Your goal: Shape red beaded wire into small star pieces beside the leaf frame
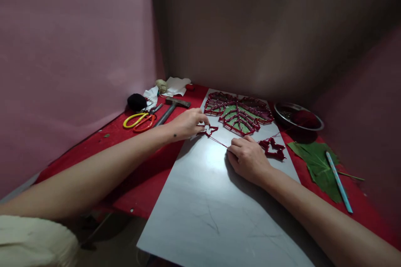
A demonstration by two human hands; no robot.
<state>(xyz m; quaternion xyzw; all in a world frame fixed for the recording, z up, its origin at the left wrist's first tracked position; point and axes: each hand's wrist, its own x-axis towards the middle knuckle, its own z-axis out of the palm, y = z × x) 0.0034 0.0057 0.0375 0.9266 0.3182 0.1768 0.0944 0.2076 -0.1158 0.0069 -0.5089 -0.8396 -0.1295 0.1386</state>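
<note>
My left hand [189, 123] rests at the left edge of a white board [188, 204], fingers curled together at a small star outline [209, 131] of nails wound with dark red yarn. What its fingertips grip is hidden. From that star a red yarn strand [218, 142] runs taut to my right hand [249, 157], whose closed fingers pinch it low over the board. Right of this hand is a second star [273, 149], thickly wrapped in red. Above both hands, a large leaf shape [238, 112] of nails and red and purple yarn covers the board's far end, with green showing inside.
On the red cloth at left lie scissors [140, 121], a hammer [171, 110], a black yarn ball [137, 102] and white crumpled paper [177, 86]. At right are a metal bowl [318, 124] holding red yarn, a green leaf [318, 162] and a light-blue pen [339, 182]. Walls stand close around.
</note>
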